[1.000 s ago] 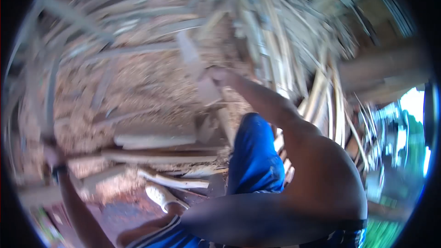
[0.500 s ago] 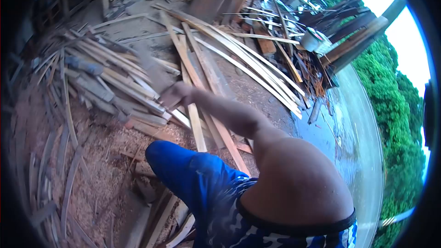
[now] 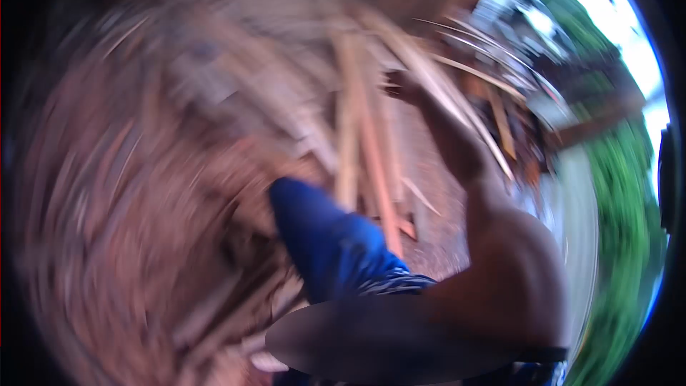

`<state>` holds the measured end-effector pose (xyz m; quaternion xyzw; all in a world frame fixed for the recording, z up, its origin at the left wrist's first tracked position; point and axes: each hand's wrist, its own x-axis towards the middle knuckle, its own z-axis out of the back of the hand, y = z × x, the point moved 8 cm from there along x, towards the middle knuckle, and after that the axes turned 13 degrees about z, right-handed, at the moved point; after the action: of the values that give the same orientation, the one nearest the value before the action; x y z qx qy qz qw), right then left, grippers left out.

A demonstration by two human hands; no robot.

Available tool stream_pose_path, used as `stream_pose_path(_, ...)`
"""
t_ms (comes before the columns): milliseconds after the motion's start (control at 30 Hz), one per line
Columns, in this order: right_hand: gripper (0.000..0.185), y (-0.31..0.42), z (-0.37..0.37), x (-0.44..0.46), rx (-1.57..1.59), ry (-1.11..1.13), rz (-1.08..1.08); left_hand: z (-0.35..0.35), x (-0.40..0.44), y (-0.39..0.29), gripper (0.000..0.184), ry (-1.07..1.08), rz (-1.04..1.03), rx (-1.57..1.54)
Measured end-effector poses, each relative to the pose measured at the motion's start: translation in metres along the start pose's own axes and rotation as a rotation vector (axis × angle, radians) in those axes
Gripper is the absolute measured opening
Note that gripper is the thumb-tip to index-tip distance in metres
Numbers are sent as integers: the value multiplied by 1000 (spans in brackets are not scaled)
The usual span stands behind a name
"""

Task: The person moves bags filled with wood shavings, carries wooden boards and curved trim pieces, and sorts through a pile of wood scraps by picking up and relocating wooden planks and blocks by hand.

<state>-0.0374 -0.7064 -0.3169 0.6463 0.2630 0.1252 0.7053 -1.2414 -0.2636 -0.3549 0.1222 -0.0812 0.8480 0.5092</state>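
My right hand [image 3: 403, 87] is stretched out at the end of a raised arm, over long wooden strips. It is blurred, but its fingers look apart and I see nothing in them. Pale boards [image 3: 349, 118] and a reddish strip [image 3: 377, 164] lie just left of and below it, while longer light strips [image 3: 446, 89] run behind the wrist. My left hand cannot be made out. A smooth, blurred shape [image 3: 350, 339] crosses the bottom of the view, and I cannot tell what it is.
A smeared heap of wood pieces [image 3: 257, 89] spreads to the left over brown ground. My knee in blue trousers [image 3: 325, 239] juts into the middle. A cluttered scrap pile [image 3: 525, 75] stands at upper right, with a pale paved strip [image 3: 579, 229] and green foliage [image 3: 618, 207] beyond.
My right hand has swung up and right, away from the wood heap at left. The blurred flat piece by it earlier no longer shows there. The whole view has shifted and smeared.
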Motion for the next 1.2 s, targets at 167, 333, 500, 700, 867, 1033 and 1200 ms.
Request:
stream_pose_path(167, 29, -127, -259, 39, -715, 828, 309, -4, -31, 123, 66, 69, 164, 288)
stream_pose_path(333, 29, -156, -529, -71, -1308, 1144, 1080, 97, -75, 26, 52, -53, 309, -157)
stream_pose_path(500, 57, -222, -698, -98, -1522, 1183, 1269, 96, -78, 22, 48, -53, 302, -194)
stream_pose_path(700, 77, -221, -813, -102, -1602, 1013, 1157, 105, -81, 17, 45, -67, 293, -264)
stream_pose_path(867, 82, -274, -862, -62, -1721, 1196, 885, 107, -82, 16, 46, -74, 307, -251)
stream_pose_path(1033, 76, -231, -825, -145, -1761, 1020, 1227, 107, -82, 17, 44, -136, 283, -255)
stream_pose_path(1200, 42, -267, -776, -149, -1177, 1027, 877, 97, -74, 21, 41, -42, 289, -155)
